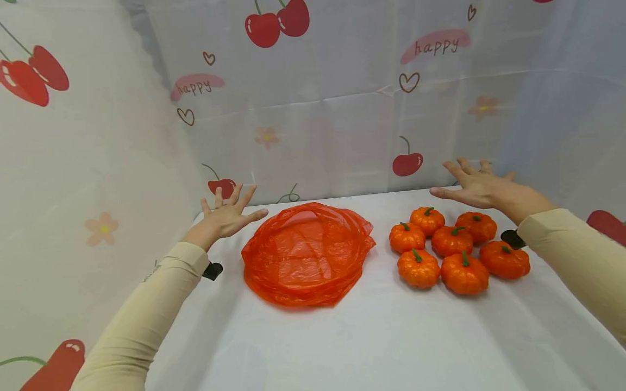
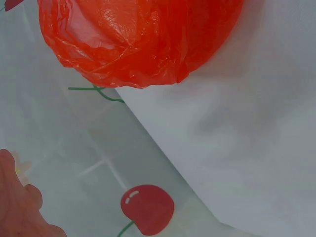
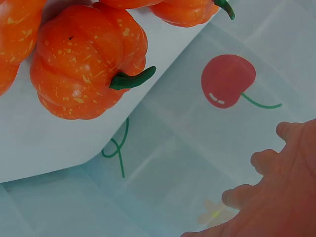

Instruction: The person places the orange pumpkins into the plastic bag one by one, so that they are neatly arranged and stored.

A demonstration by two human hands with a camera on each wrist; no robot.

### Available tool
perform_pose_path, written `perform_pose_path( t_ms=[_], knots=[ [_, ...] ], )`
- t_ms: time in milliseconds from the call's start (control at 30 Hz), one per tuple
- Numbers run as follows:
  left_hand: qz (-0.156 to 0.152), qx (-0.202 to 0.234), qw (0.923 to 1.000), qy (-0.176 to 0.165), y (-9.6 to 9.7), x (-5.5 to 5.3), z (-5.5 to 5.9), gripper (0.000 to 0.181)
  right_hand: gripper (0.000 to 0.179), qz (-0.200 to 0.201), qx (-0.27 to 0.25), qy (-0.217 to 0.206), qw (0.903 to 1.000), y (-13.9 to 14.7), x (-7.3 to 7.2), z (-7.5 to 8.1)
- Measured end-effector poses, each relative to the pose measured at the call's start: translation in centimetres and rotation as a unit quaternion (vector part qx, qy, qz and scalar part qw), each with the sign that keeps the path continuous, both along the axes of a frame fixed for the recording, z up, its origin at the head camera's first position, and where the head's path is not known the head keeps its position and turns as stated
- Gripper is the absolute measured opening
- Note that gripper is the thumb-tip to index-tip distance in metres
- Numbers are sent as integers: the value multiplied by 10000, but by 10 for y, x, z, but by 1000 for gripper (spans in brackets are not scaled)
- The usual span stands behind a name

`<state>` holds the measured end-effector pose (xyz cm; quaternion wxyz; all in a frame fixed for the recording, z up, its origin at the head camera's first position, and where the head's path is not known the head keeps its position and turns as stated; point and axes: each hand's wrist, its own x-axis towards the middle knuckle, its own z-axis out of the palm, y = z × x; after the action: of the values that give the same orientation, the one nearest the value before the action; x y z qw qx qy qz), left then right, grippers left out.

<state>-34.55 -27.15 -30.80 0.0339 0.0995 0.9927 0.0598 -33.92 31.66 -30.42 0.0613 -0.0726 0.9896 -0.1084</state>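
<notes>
A red plastic bag lies spread with its mouth open on the white table, left of the middle. Several small orange pumpkins with green stems stand in a cluster at the right. My left hand is raised beside the bag's left edge, fingers spread, holding nothing. Above the back of the cluster hovers my right hand, its fingers also spread and free of any object. The left wrist view shows the bag's crumpled rim. One pumpkin fills the upper left of the right wrist view, apart from the hand.
Behind the white table hangs a pale curtain printed with cherries, hearts and "happy". It also runs along the left and right sides. A black wrist strap piece shows under the left sleeve, and another under the right.
</notes>
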Motion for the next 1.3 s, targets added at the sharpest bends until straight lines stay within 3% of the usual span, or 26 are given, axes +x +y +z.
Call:
perform_pose_path(
  t_ms=[333,800,1000,1300],
  knots=[
    [-5,195,9998,-86,2,5,-16,99,107,-3,-63,-54,10000,11,7,-10],
    [-188,376,9990,124,-1,14,-13,104,101,154,-364,222,9990,11,28,-13],
    [-340,744,9965,198,0,18,-25,109,93,421,-789,280,9956,13,38,-12],
    [-586,1613,9851,141,-3,22,-46,103,83,675,-1445,278,9868,17,50,-13]
  ],
)
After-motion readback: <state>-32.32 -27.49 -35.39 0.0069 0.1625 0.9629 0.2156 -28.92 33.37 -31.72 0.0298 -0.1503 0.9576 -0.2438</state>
